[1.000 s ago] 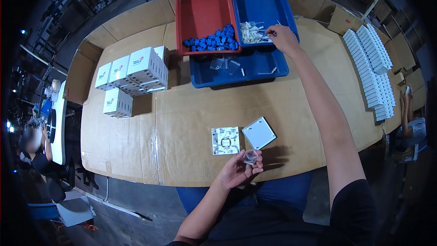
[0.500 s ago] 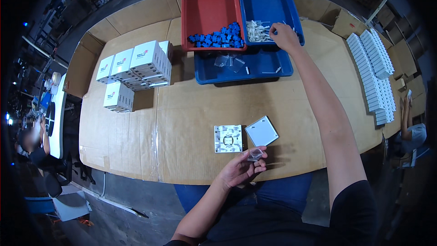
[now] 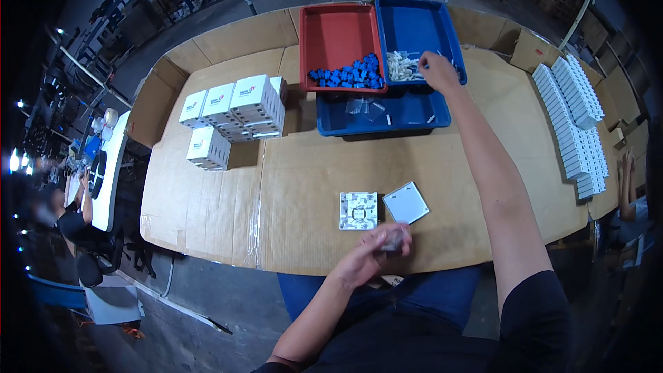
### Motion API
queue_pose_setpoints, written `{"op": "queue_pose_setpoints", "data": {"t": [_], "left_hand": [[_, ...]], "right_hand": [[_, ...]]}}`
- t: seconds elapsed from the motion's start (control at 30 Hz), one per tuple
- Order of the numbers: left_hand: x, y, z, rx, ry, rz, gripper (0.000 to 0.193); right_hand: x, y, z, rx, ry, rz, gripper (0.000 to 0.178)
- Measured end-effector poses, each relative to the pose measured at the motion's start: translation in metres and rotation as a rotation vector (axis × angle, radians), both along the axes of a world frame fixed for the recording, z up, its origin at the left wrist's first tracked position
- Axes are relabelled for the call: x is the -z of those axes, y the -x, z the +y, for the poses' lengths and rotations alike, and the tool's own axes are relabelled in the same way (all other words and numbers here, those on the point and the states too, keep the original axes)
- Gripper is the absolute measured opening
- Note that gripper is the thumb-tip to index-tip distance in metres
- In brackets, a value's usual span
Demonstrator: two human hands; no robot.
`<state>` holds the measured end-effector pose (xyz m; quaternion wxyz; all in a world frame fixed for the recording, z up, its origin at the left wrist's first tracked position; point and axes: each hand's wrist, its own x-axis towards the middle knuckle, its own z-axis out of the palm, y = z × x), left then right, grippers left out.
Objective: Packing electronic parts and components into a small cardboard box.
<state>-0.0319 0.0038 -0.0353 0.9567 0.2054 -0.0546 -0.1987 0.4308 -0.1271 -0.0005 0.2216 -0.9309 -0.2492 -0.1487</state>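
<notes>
My left hand (image 3: 362, 259) is above the near edge of the cardboard-covered table, its fingers closed on a small clear plastic bag (image 3: 395, 239), which is blurred. Just beyond it lie a white square plate with a patterned face and a ring at its middle (image 3: 358, 211) and a plain pale square panel (image 3: 406, 203), set at an angle. With my arm stretched far forward, my right hand (image 3: 440, 72) is over the upper blue tray (image 3: 418, 24). Its fingers are bent together beside a heap of small white plastic parts (image 3: 400, 65); whatever they pinch is hidden.
A red tray (image 3: 338, 34) holds many blue plastic pieces (image 3: 356, 74). In front, a lower blue tray (image 3: 338, 124) contains clear bags and a few white parts. White boxes (image 3: 252, 97) are stacked at left, rows of white units (image 3: 570, 124) at right. Other people sit at both sides.
The whole view has shifted, with the table contents now lower and slightly right. My right hand stays at the white parts; my left still holds the bag, its fingers shifted around it.
</notes>
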Motion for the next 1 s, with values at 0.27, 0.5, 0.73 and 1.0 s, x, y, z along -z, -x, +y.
{"op": "queue_pose_setpoints", "data": {"t": [0.27,0.5,0.73,1.0], "left_hand": [[-0.049,-0.022,0.011,-0.430,-0.079,0.286,0.053],[-0.070,-0.021,0.002,-0.369,-0.124,0.175,0.055],[-0.078,-0.007,-0.006,-0.376,-0.284,0.213,0.050],[-0.077,0.004,-0.008,-0.363,-0.343,0.231,0.051]], "right_hand": [[-0.047,0.190,-0.025,-0.273,-0.768,0.415,0.012],[-0.079,0.323,-0.043,-0.403,-0.942,0.479,0.012],[-0.102,0.337,-0.041,-0.521,-0.580,0.450,0.013],[-0.122,0.337,-0.036,-0.664,-0.323,0.556,0.013]]}}
